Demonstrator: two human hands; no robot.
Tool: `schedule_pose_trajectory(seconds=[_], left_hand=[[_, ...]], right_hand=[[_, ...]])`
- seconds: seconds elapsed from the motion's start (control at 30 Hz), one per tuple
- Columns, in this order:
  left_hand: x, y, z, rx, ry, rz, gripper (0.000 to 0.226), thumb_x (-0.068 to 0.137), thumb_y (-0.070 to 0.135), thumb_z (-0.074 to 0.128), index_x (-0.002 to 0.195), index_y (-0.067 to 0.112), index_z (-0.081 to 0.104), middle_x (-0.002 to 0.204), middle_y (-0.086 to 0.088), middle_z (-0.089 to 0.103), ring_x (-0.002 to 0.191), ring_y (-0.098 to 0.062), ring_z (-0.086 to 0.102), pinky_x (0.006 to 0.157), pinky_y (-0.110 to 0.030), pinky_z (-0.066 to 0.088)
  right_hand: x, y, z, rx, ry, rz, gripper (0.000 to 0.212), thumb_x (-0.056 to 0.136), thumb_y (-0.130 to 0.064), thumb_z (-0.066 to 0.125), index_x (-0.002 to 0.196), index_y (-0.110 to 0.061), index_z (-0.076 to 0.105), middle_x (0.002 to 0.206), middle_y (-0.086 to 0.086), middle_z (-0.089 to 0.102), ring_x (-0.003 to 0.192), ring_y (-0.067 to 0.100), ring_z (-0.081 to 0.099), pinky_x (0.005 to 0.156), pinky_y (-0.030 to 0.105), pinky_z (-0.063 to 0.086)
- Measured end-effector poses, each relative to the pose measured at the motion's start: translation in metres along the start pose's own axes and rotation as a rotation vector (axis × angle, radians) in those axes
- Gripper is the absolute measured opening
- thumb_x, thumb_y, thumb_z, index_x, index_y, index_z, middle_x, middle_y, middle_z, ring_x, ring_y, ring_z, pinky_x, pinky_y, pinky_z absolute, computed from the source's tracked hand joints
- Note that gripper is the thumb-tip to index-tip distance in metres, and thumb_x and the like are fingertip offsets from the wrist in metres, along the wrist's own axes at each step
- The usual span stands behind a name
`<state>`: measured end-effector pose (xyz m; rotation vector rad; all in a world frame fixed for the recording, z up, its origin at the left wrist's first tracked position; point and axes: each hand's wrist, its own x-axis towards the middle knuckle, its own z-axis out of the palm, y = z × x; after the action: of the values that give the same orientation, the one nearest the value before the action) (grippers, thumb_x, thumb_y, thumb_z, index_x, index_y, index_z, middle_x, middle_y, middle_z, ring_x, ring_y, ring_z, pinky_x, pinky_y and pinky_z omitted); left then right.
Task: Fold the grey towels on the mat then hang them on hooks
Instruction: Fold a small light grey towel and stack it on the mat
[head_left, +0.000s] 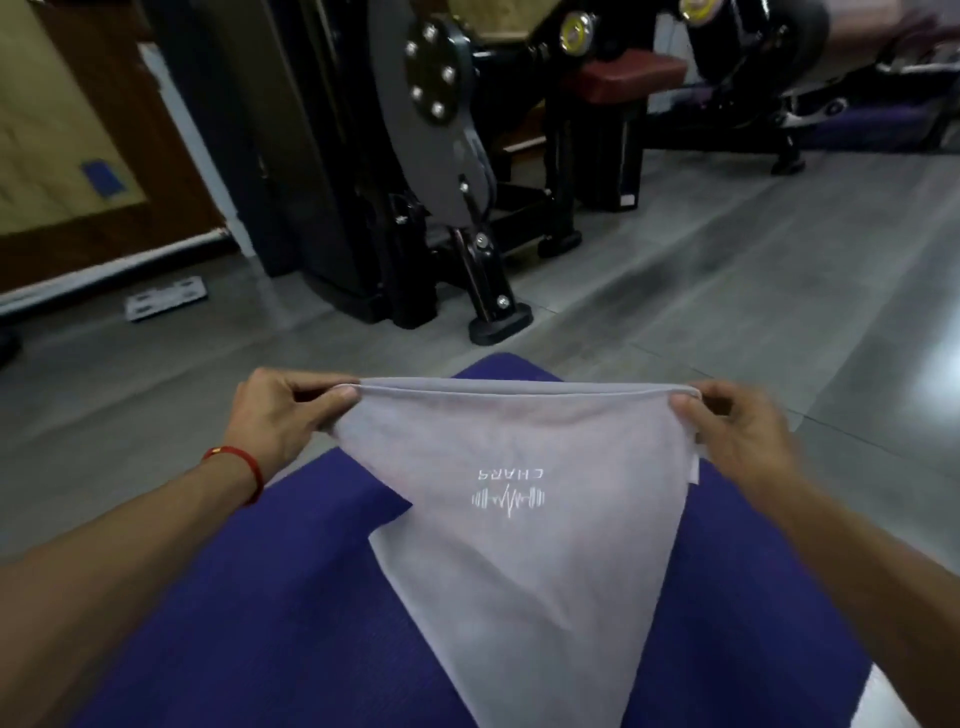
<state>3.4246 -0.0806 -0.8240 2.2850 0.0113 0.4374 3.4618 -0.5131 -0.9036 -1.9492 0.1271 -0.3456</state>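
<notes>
Both grips pinch the grey towel (519, 519) top corners: left hand (280, 410), right hand (737, 431). It hangs over the purple mat (260, 597). Gym machine (441, 156) ahead on the floor.

Grey towel (519, 519): white "CHARG"-like word, seen reversed, above barbell-pulse logo.

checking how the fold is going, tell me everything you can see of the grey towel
The grey towel is thin, soft-looking cloth with a white barbell logo and lettering, seen upside down. Its far edge is stretched taut between the left hand and right hand, each pinching a corner. It narrows toward the camera and runs out of frame. A small white tag shows near the right corner. The purple mat lies under it.
</notes>
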Motion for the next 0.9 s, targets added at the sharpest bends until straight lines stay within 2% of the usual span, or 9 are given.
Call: schedule_pose_trajectory(seconds=[0.07,0.13,0.23,0.33,0.5,0.57,0.73,0.83,0.9], left_hand=[[-0.024,-0.001,-0.057,-0.016,0.09,-0.018,0.02,0.085,0.021,0.079,0.103,0.027,0.077,0.079,0.032,0.071,0.079,0.012,0.067,0.068,-0.003,0.05],[-0.047,0.0,-0.112,0.001,0.182,-0.028,0.03,0.083,0.027,0.079,0.112,0.031,0.073,0.08,0.025,0.073,0.081,0.007,0.068,0.072,-0.008,0.053],[-0.08,0.0,-0.184,0.009,0.298,-0.041,0.021,0.087,0.032,0.073,0.108,0.035,0.071,0.092,0.014,0.072,0.086,-0.003,0.068,0.078,-0.021,0.055],[-0.119,-0.006,-0.242,-0.027,0.393,-0.054,0.01,0.093,0.029,0.067,0.098,0.036,0.072,0.086,0.013,0.073,0.085,0.002,0.068,0.075,-0.02,0.052],[-0.16,-0.023,-0.288,0.062,0.461,-0.147,0.011,0.094,0.034,0.066,0.092,0.029,0.076,0.079,0.011,0.074,0.074,-0.008,0.069,0.07,-0.024,0.052],[-0.176,-0.032,-0.3,0.074,0.484,-0.188,0.015,0.093,0.037,0.066,0.09,0.028,0.077,0.075,0.01,0.074,0.07,-0.012,0.067,0.068,-0.03,0.054],[-0.196,-0.052,-0.307,0.087,0.456,-0.295,0.021,0.097,0.032,0.064,0.083,0.019,0.073,0.056,-0.001,0.064,0.044,-0.005,0.049,0.047,-0.023,0.04],[-0.183,-0.071,-0.296,0.018,0.446,-0.392,0.025,0.101,0.031,0.06,0.087,0.011,0.066,0.057,-0.015,0.066,0.049,-0.027,0.058,0.045,-0.028,0.042],[-0.165,-0.085,-0.285,-0.065,0.477,-0.459,0.025,0.102,0.028,0.056,0.089,0.007,0.059,0.062,-0.019,0.065,0.055,-0.035,0.068,0.045,-0.031,0.048]], right_hand=[[-0.002,-0.061,0.007,0.043,-0.112,-0.035,0.009,0.097,-0.018,0.068,0.095,-0.011,0.073,0.086,0.009,0.072,0.069,0.016,0.062,0.055,0.026,0.055],[-0.007,-0.116,0.016,0.05,-0.207,-0.11,0.014,0.099,-0.018,0.065,0.097,-0.007,0.072,0.087,0.012,0.07,0.06,0.011,0.061,0.047,0.023,0.053],[-0.02,-0.189,0.038,0.099,-0.337,-0.198,0.022,0.101,-0.024,0.062,0.095,-0.006,0.072,0.08,0.013,0.069,0.056,0.018,0.062,0.048,0.024,0.054],[-0.04,-0.246,0.072,0.138,-0.393,-0.232,0.018,0.1,-0.025,0.063,0.096,-0.011,0.073,0.084,0.006,0.07,0.061,0.018,0.071,0.057,0.024,0.061],[-0.053,-0.28,0.121,0.053,-0.387,-0.258,0.022,0.096,-0.034,0.07,0.092,-0.013,0.075,0.078,0.001,0.068,0.061,0.029,0.074,0.076,0.05,0.062],[-0.061,-0.288,0.135,0.018,-0.393,-0.274,0.024,0.094,-0.04,0.071,0.091,-0.017,0.076,0.081,0.002,0.072,0.059,0.029,0.074,0.076,0.054,0.06],[-0.062,-0.286,0.172,0.013,-0.418,-0.298,0.021,0.095,-0.04,0.069,0.092,-0.02,0.076,0.09,0.005,0.074,0.054,0.022,0.071,0.066,0.041,0.062],[-0.058,-0.275,0.203,0.106,-0.426,-0.251,0.018,0.099,-0.03,0.065,0.097,-0.014,0.072,0.1,0.007,0.072,0.071,0.024,0.076,0.062,0.028,0.061],[-0.056,-0.264,0.226,0.153,-0.397,-0.216,0.022,0.102,-0.027,0.061,0.097,-0.007,0.069,0.104,0.014,0.07,0.083,0.025,0.074,0.067,0.027,0.062]])
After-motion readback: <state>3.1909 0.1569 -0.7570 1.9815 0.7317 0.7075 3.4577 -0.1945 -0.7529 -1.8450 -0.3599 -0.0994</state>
